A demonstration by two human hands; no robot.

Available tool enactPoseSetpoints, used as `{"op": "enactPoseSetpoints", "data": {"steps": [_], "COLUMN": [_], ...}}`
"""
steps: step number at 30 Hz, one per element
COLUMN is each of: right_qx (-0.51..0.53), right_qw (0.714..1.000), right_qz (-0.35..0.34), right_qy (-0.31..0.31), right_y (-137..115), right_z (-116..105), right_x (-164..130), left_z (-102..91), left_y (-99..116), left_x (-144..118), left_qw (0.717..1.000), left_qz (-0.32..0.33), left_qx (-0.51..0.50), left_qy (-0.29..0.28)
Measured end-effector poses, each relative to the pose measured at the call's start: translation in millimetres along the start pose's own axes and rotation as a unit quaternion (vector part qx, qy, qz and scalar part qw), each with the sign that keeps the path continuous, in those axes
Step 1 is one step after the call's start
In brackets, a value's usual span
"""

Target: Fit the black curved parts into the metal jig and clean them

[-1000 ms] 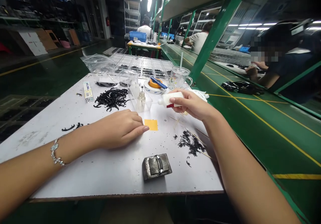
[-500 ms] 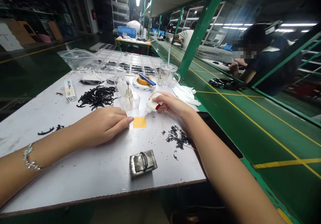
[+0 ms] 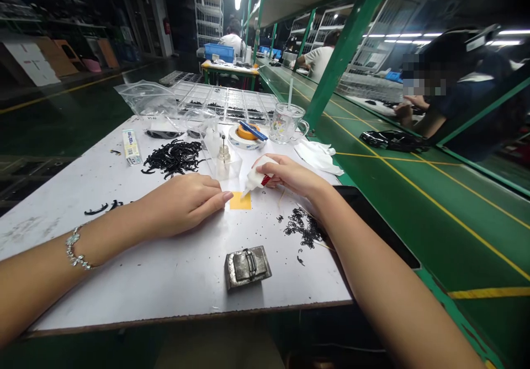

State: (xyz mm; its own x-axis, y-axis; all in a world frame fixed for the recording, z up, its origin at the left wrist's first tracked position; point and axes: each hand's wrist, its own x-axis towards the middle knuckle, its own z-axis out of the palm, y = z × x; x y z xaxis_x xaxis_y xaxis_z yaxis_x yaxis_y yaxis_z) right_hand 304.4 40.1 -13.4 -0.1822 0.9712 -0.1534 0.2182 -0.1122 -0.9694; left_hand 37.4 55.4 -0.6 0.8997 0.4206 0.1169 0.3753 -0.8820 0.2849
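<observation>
My right hand [image 3: 285, 173] is closed around a small white squeeze bottle [image 3: 257, 177] with a red mark on its side. The bottle tilts, its nozzle pointing down-left at a yellow paper square [image 3: 240, 201] on the table. Whether the tip touches the paper I cannot tell. My left hand [image 3: 190, 201] rests on the tabletop, thumb stretched out to the paper's left edge, the other fingers bent and partly hidden. Nearer me stands a metal block [image 3: 247, 267] with a thin curved black part [image 3: 250, 264] on top. Small black pieces [image 3: 303, 226] lie scattered beside my right forearm.
A heap of black curved parts [image 3: 173, 156] lies behind my left hand. Around it are a clear box [image 3: 229, 167], tape rolls [image 3: 247, 135], a glass mug [image 3: 285, 123], white gloves [image 3: 318, 156] and a compartment tray [image 3: 232, 101]. A co-worker [image 3: 447, 87] sits across the green line.
The white bottle has tipped downward, bringing its nozzle over the yellow paper. My left hand keeps its place beside the paper. The whole view has shifted slightly.
</observation>
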Motion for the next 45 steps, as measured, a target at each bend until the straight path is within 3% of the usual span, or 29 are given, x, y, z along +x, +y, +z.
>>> {"op": "enactPoseSetpoints", "data": {"steps": [14, 23, 45], "right_qx": [-0.001, -0.001, -0.004], "right_qw": [1.0, 1.0, 0.999], "right_qz": [0.017, 0.029, 0.034], "right_qy": [0.0, 0.007, 0.009], "right_y": [0.4, -0.3, 1.0], "right_z": [0.5, 1.6, 0.1], "right_x": [0.0, -0.3, -1.2], "left_z": [0.2, 4.3, 7.3], "left_y": [0.9, -1.1, -2.2], "left_x": [0.3, -0.7, -0.6], "left_qw": [0.999, 1.0, 1.0], "left_qz": [-0.02, -0.006, -0.007], "left_qx": [-0.016, -0.019, -0.024], "left_qy": [-0.024, 0.006, 0.002]}}
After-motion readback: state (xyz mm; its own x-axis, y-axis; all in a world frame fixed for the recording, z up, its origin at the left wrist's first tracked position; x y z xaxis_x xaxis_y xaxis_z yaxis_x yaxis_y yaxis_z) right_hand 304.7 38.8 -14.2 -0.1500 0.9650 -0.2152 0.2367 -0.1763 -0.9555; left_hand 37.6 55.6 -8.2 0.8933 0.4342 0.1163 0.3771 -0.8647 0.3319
